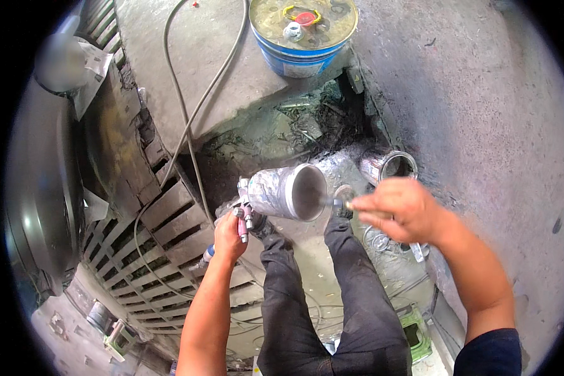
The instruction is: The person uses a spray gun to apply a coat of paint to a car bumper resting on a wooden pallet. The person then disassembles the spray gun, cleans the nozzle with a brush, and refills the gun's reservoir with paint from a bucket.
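In my left hand [229, 237] is a spray gun [243, 213] with pink and silver fittings, the fingers closed round its body. Its paint-smeared cup [271, 191] lies tipped on its side, the open pale mouth facing right. My right hand [400, 210] pinches a small brush [337, 203] by its handle. The brush head is blurred and sits at the cup's mouth; I cannot tell whether it touches the rim. Beyond my right hand, a paint-stained can [375, 168] rests tilted with its open end toward me.
A blue paint drum [301, 62] stands at the far side near a broken pit [288, 125]. A grey hose [183, 106] runs over the concrete to the slatted grating [169, 244] on the left. A dark glossy curved panel [41, 182] is far left; a green stool [420, 341] is near right.
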The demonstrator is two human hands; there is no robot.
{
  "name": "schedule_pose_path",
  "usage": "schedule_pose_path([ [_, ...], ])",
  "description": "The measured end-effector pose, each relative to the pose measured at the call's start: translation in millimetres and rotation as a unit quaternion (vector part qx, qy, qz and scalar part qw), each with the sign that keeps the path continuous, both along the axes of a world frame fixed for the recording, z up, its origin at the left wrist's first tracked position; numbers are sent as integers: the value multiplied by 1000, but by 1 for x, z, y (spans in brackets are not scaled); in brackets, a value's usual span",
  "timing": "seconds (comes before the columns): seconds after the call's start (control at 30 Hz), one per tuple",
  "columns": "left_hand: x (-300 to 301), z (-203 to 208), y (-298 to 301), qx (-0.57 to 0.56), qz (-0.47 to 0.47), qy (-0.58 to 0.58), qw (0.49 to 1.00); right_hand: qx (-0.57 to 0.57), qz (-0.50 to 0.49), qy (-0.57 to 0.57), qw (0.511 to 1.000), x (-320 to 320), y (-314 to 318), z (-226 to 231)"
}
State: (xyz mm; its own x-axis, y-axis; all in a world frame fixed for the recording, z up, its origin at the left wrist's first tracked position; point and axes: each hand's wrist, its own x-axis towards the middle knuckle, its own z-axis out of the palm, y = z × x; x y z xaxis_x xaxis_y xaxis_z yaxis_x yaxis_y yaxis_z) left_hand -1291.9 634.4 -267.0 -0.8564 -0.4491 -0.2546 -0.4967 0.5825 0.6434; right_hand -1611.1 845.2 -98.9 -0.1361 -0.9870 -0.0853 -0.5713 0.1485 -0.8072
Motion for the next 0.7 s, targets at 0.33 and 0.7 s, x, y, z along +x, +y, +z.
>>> schedule_pose_path([
  [0.33,-6,-9,6,-25,2,13,1000,11,-69,-51,996,10,5,1],
  [0.7,-1,-6,12,116,17,30,993,-165,-530,-485,676,-30,50,-56],
])
